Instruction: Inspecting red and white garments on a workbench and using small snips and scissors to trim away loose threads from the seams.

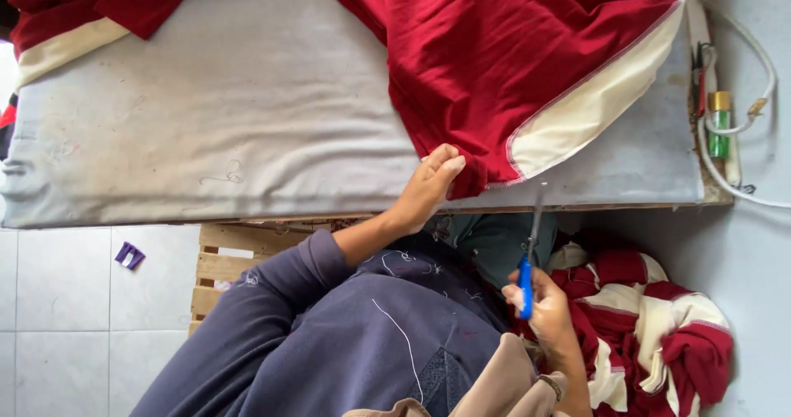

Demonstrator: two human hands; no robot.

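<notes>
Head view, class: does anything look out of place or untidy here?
A loose white thread lies across the person's blue-grey top. A small purple scrap sits alone on the tiled floor.
</notes>
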